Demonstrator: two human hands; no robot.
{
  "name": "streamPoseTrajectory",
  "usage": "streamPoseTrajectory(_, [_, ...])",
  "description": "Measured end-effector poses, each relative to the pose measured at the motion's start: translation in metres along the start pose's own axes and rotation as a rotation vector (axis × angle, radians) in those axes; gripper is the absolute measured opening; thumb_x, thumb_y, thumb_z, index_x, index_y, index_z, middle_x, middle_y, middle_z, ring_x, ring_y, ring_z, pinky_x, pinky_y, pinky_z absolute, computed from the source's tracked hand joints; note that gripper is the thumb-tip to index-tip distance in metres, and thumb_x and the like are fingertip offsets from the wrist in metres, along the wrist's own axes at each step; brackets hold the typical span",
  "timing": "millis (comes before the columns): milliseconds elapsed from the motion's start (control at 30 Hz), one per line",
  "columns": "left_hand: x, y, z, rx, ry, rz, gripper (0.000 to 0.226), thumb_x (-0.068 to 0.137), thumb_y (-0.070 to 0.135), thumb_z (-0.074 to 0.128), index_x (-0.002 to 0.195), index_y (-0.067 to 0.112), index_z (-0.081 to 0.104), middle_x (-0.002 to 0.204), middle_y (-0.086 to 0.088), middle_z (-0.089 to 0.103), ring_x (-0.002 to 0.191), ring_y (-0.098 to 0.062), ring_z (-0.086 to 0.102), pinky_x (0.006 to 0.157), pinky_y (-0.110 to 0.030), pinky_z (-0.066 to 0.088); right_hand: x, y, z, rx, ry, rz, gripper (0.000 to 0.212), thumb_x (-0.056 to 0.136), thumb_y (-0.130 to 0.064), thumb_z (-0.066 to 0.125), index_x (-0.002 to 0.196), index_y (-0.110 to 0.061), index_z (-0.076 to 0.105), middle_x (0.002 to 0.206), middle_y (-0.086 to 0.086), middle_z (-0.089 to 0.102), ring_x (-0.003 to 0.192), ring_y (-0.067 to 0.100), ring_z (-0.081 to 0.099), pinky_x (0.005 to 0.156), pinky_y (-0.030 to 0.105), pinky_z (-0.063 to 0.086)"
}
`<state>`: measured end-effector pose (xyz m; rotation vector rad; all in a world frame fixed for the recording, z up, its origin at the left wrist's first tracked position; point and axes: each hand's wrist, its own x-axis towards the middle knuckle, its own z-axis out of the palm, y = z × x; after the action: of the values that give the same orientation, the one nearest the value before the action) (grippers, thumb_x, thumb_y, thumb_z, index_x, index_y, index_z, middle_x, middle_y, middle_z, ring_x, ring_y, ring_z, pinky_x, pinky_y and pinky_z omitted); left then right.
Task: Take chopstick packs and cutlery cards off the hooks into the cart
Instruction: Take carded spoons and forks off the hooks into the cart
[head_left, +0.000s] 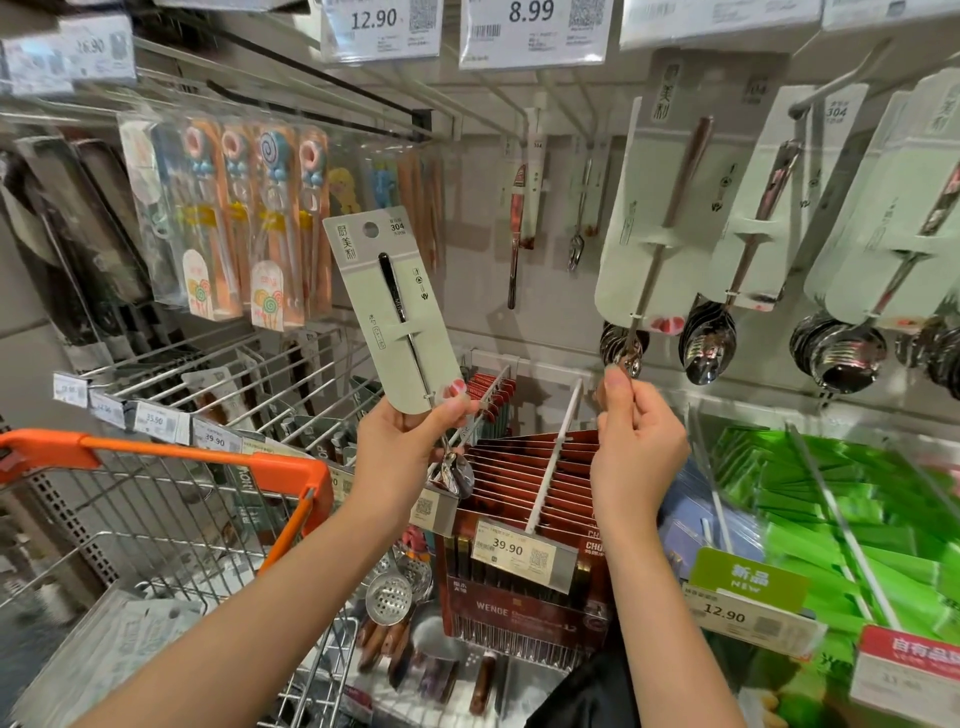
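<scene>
Left grip (415, 431) pinching spoon card's (395, 306) bottom edge; right grip (636, 415) seemingly pinching hanging spoon (631, 358).

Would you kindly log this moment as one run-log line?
left hand: holds spoon card off hook | right hand: pinches hanging spoon | cart: lower left

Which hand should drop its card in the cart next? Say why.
Left. The left hand already holds a spoon card free of the hooks, beside the cart. The right hand pinches a spoon on a hanging card.
</scene>
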<state>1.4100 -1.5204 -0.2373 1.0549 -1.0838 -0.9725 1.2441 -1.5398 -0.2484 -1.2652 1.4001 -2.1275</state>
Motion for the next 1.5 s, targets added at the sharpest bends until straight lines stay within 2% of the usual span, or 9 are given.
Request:
streamPoseTrajectory(167, [0.0, 0.001, 0.001, 0.006, -0.004, 0.007, 0.03, 0.079, 0.022, 0.072, 0.107, 0.015, 0.066, 0.092, 0.001, 0.076, 0.085, -0.007, 0.069, 0.064, -0.021, 0.051, 0.003, -0.007, -0.002, -0.018, 0.023, -0.041, 0.046, 0.095, -0.03, 0.057, 0.064, 0.004, 0.055, 0.056, 0.029, 0.043, 0.051, 0.032, 0.034, 0.049, 0.041, 0.033])
streamPoseTrajectory(467, [-0.002, 0.0, 0.001, 0.007, -0.002, 0.017, 0.017, 0.083, 0.019, 0.07, 0.1, 0.019, 0.068, 0.09, 0.002, 0.076, 0.086, -0.007, 0.068, 0.064, -0.018, 0.05, 0.004, -0.001, -0.004, -0.05, 0.041, 0.063, 0.05, 0.094, -0.032, 0.058, 0.065, 0.007, 0.05, 0.059, 0.03, 0.049, 0.053, 0.024, 0.04, 0.052, 0.034, 0.036])
streamPoseTrajectory(600, [-0.002, 0.0, 0.001, 0.023, 0.002, 0.019, 0.019, 0.082, 0.021, 0.071, 0.1, 0.02, 0.068, 0.092, 0.0, 0.076, 0.089, -0.012, 0.068, 0.067, -0.024, 0.05, 0.016, -0.004, -0.008, -0.071, -0.03, 0.218, 0.035, 0.093, -0.034, 0.057, 0.067, -0.01, 0.058, 0.047, 0.004, 0.053, 0.043, 0.011, 0.045, 0.055, 0.027, 0.041])
streamPoseTrajectory(700, [-0.002, 0.0, 0.002, 0.03, -0.008, 0.015, 0.019, 0.082, 0.021, 0.07, 0.102, 0.021, 0.068, 0.091, 0.003, 0.076, 0.09, -0.012, 0.069, 0.072, -0.03, 0.051, 0.017, -0.001, -0.011, -0.139, -0.243, 0.385, 0.025, 0.095, -0.036, 0.054, 0.085, -0.014, 0.06, 0.052, 0.0, 0.058, 0.041, 0.009, 0.047, 0.053, 0.025, 0.041])
streamPoseTrajectory(833, [-0.004, -0.001, 0.003, 0.034, -0.012, 0.022, 0.018, 0.082, 0.021, 0.07, 0.1, 0.021, 0.067, 0.089, 0.003, 0.076, 0.089, -0.012, 0.07, 0.071, -0.028, 0.052, 0.004, -0.004, -0.009, -0.333, -0.786, 0.486, 0.041, 0.097, -0.047, 0.043, 0.092, -0.01, 0.062, 0.055, 0.001, 0.06, 0.038, 0.007, 0.045, 0.043, 0.018, 0.038])
streamPoseTrajectory(933, [-0.005, -0.001, 0.003, 0.037, -0.022, 0.032, 0.015, 0.08, 0.021, 0.072, 0.095, 0.021, 0.068, 0.088, 0.004, 0.076, 0.085, -0.009, 0.07, 0.065, -0.02, 0.051, -0.007, -0.012, -0.001, -0.23, -1.148, 0.481, 0.042, 0.097, -0.052, 0.036, 0.098, -0.017, 0.06, 0.061, 0.0, 0.063, 0.046, 0.009, 0.05, 0.047, 0.018, 0.043])
streamPoseTrajectory(1033, [-0.005, -0.002, 0.003, -0.009, -0.025, 0.038, 0.02, 0.075, 0.018, 0.074, 0.093, 0.014, 0.069, 0.088, -0.002, 0.076, 0.082, -0.011, 0.071, 0.062, -0.02, 0.055, -0.019, -0.018, 0.006, -0.093, -1.307, 0.48, 0.022, 0.097, -0.042, 0.044, 0.098, -0.024, 0.056, 0.067, 0.004, 0.064, 0.048, 0.011, 0.051, 0.047, 0.017, 0.043])
streamPoseTrajectory(1267, [-0.003, -0.002, 0.004, -0.05, -0.056, 0.05, 0.027, 0.079, 0.024, 0.069, 0.104, 0.015, 0.066, 0.096, 0.001, 0.076, 0.095, -0.008, 0.07, 0.069, -0.021, 0.057, -0.026, -0.012, 0.015, -0.063, -1.15, 0.374, 0.019, 0.098, -0.019, 0.051, 0.082, -0.013, 0.058, 0.062, 0.01, 0.059, 0.04, 0.011, 0.034, 0.046, 0.028, 0.025])
streamPoseTrajectory(1500, [-0.001, -0.002, 0.006, -0.127, -0.071, 0.046, 0.04, 0.077, 0.045, 0.054, 0.105, 0.02, 0.067, 0.105, 0.006, 0.074, 0.102, -0.005, 0.067, 0.083, -0.02, 0.054, -0.029, -0.011, 0.018, -0.059, -0.84, 0.203, 0.02, 0.099, -0.02, 0.049, 0.084, -0.017, 0.062, 0.059, 0.004, 0.058, 0.039, 0.002, 0.04, 0.044, 0.014, 0.033])
